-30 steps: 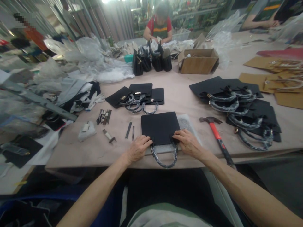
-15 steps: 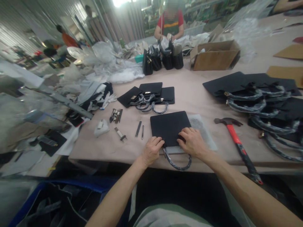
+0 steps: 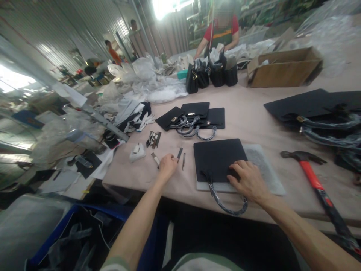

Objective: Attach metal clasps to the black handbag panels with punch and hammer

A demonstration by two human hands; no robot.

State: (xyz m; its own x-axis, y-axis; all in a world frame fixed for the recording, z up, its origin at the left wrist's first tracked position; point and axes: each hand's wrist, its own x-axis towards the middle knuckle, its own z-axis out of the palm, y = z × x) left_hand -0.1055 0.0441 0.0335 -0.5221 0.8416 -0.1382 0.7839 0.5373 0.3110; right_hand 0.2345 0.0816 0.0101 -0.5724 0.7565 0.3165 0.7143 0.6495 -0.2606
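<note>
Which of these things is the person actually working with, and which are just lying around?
In use: left hand at the small metal tools; right hand flat on the black bag panel, which lies on a grey pad.
Lying about: hammer, cardboard box, finished bags, stacked panels.

A handbag workshop: flat black panels [image 3: 197, 116] with wrapped handles lie stacked on a long worktable [image 3: 248, 113], beside a hammer [image 3: 316, 177] and small metal tools [image 3: 153, 138]. Finished bags [image 3: 211, 73] stand at the far end, where a co-worker [image 3: 222, 32] packs them near a cardboard box [image 3: 284, 67] and heaped plastic wrap [image 3: 146, 75].
</note>
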